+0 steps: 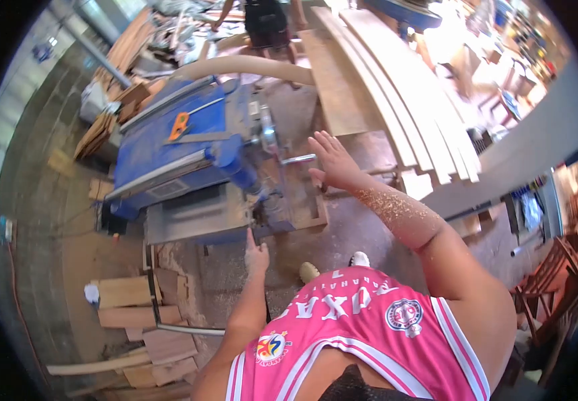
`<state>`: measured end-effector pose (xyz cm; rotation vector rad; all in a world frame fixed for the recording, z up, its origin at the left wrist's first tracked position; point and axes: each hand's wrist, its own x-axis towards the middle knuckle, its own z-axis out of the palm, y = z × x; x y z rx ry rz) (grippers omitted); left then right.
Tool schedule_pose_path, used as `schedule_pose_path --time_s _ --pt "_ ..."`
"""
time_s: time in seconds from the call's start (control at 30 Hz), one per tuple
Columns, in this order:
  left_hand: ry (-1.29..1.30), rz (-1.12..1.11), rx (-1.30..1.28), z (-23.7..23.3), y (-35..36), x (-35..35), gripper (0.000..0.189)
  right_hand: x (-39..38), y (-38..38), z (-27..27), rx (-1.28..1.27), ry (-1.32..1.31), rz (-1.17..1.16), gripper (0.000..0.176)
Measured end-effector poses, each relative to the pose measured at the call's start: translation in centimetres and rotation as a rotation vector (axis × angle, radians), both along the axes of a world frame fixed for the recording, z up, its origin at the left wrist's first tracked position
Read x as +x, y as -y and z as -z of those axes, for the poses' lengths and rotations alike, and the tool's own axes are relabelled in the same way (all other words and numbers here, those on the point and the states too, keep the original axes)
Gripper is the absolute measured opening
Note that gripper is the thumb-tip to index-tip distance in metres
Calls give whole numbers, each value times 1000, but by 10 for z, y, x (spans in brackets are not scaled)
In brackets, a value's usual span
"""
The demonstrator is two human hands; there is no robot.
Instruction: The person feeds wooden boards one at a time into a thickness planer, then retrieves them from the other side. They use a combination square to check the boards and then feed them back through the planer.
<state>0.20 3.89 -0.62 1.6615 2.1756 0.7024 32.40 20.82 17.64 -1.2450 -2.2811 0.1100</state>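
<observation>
My right hand (332, 160) is raised, its fingers spread and holding nothing, to the right of a silver handle (299, 159) on the blue machine (169, 157). Sawdust clings to the forearm behind it. Lower down, my left hand (257, 256) points a finger toward the near edge of the machine's grey metal bed (199, 217), with no object visible in it. An orange square tool (180, 125) rests on top of the machine. Whether the left fingertip touches the bed, I cannot tell.
Long pale boards (402, 93) lie on a table at the upper right. Another person (267, 27) stands beyond the machine, near a thick hose (245, 65). Wood offcuts (125, 293) cover the floor at lower left. Wooden chairs (556, 287) stand at right.
</observation>
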Motion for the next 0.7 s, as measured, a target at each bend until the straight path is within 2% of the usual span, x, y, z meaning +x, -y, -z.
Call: schedule_pose_path --time_s 0.07,0.13,0.2,0.23,0.3,0.33,0.43,0.53,0.7 --pt "27 -40 -68 -3 2 1 81 -16 -14 4 -125 139 -28 74" --pt "61 -56 -142 -12 1 3 82 -27 -23 16 -109 181 -61 70" --pt "164 -35 -224 -18 2 4 79 -34 -29 27 -197 216 -95 58" --pt "132 -30 -211 -15 1 2 79 -40 -33 31 -202 222 -101 58" --pt "136 -20 -172 -15 1 1 79 -46 -39 34 -115 255 -75 42" --pt "133 -3 -132 -14 3 1 79 -48 -40 35 -127 262 -78 42" --pt "156 -7 -183 -18 3 2 80 -51 -40 35 -78 254 -53 24" --pt "172 6 -150 -14 1 1 82 -51 -39 33 -33 174 -71 20" --pt "179 25 -128 -12 1 3 83 -48 -40 31 -10 215 -46 19"
